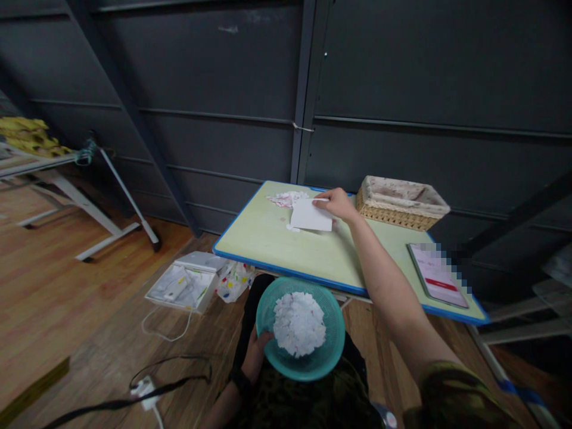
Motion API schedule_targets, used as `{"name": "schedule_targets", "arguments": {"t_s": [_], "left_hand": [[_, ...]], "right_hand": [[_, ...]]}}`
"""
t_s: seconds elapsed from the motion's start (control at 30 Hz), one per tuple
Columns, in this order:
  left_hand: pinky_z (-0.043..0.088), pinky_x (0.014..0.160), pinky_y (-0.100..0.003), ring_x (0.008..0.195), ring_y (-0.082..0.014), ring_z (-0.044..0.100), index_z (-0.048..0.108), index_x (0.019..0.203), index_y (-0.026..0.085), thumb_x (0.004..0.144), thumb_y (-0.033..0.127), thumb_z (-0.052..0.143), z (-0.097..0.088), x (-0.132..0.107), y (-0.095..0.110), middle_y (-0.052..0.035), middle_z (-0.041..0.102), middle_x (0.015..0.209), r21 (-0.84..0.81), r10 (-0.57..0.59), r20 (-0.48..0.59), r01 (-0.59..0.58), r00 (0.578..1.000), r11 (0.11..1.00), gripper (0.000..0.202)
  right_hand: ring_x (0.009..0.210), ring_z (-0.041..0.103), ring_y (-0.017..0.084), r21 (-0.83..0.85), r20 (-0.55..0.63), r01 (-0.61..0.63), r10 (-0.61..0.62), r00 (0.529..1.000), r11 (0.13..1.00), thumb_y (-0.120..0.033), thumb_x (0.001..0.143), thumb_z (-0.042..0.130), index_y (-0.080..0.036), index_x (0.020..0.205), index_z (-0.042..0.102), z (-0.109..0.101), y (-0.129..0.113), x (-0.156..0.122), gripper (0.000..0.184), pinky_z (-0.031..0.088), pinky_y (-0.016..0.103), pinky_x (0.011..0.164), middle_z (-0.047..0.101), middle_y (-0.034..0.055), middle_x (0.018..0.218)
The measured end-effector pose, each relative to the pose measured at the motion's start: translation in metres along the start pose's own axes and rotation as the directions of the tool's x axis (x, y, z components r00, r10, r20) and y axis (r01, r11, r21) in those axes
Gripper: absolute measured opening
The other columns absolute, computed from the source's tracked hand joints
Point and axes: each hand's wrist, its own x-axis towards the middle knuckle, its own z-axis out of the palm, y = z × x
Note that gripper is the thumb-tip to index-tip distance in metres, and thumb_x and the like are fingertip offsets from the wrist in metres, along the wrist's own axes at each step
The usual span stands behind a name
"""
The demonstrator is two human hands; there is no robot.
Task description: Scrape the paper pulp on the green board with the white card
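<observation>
My right hand [336,204] pinches a white card [311,214] by its top right corner and holds it tilted over the pale green tabletop [263,238]. Just behind the card lies a small heap of torn paper bits [286,198], partly hidden by it, with a few white scraps at its lower left edge. On my lap rests a teal plastic basket [331,339] holding a mound of white paper shreds [299,325]. My left hand [258,351] grips the basket's left rim, thumb over the edge; the other fingers are hidden beneath.
A lined wicker basket [395,208] stands at the table's back right. Near the right edge lies a tablet [438,277]. On the floor to the left are an open white box [183,286], a plastic bag [235,280] and a power strip [145,393] with cables.
</observation>
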Motion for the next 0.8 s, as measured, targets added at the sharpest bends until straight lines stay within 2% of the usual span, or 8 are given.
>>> {"name": "schedule_targets", "arguments": {"t_s": [0.13,0.23,0.3,0.47,0.53,0.8], "left_hand": [[0.052,0.089,-0.045,0.097,-0.0312,0.068,0.057,0.128,0.015,0.062,0.025,0.074,-0.002,0.002,-0.003,-0.0124,0.075,0.107,0.0,0.004,-0.005,-0.004,1.0,1.0,0.069],[0.052,0.089,-0.045,0.097,-0.0321,0.068,0.059,0.126,0.014,0.06,0.026,0.075,-0.001,0.002,-0.002,-0.0126,0.075,0.104,0.005,0.002,-0.029,-0.002,1.0,1.0,0.069],[0.051,0.09,-0.046,0.099,-0.0331,0.067,0.06,0.125,0.014,0.059,0.027,0.076,0.001,0.0,0.001,-0.0131,0.075,0.105,0.007,0.007,-0.027,-0.007,1.0,1.0,0.069],[0.05,0.093,-0.047,0.099,-0.0329,0.068,0.062,0.122,0.015,0.06,0.027,0.076,0.008,-0.005,0.008,-0.0122,0.075,0.105,-0.001,-0.003,-0.014,0.003,1.0,1.0,0.065],[0.05,0.092,-0.048,0.097,-0.0329,0.068,0.063,0.122,0.015,0.06,0.028,0.077,0.011,-0.007,0.01,-0.0119,0.076,0.104,-0.007,-0.001,-0.029,0.001,1.0,1.0,0.065],[0.049,0.092,-0.05,0.098,-0.034,0.068,0.06,0.125,0.014,0.061,0.028,0.077,0.01,-0.007,0.011,-0.0143,0.075,0.105,-0.011,-0.015,-0.017,0.015,1.0,1.0,0.067]], "right_hand": [[0.077,0.065,0.022,0.051,-0.031,0.003,-0.001,1.0,0.999,-0.03,0.07,0.061,-0.009,0.087,0.077,0.0,0.002,0.0,0.031,0.045,0.029,0.067,0.074,0.0094,0.084],[0.074,0.064,0.022,0.073,0.034,-0.01,0.007,0.999,0.997,-0.033,0.069,0.062,-0.01,0.086,0.077,0.0,0.001,0.0,0.033,0.045,0.028,0.064,0.074,0.008,0.08],[0.074,0.064,0.022,0.081,0.033,-0.009,0.006,0.999,0.997,-0.034,0.069,0.062,-0.01,0.086,0.077,-0.001,0.002,0.001,0.033,0.045,0.029,0.064,0.073,0.008,0.08],[0.079,0.064,0.023,0.054,-0.196,-0.079,0.088,0.977,0.995,-0.034,0.07,0.061,-0.009,0.092,0.076,-0.011,0.015,0.004,0.037,0.047,0.031,0.07,0.073,0.0123,0.087],[0.079,0.064,0.024,0.026,-0.246,-0.124,0.126,0.961,0.992,-0.034,0.07,0.061,-0.01,0.094,0.076,-0.015,0.02,0.005,0.037,0.047,0.032,0.071,0.073,0.0122,0.086],[0.081,0.065,0.024,-0.164,-0.18,-0.171,0.141,0.974,0.972,-0.028,0.071,0.058,-0.01,0.091,0.077,-0.016,0.009,0.001,0.033,0.046,0.03,0.074,0.074,0.0126,0.084]]}}
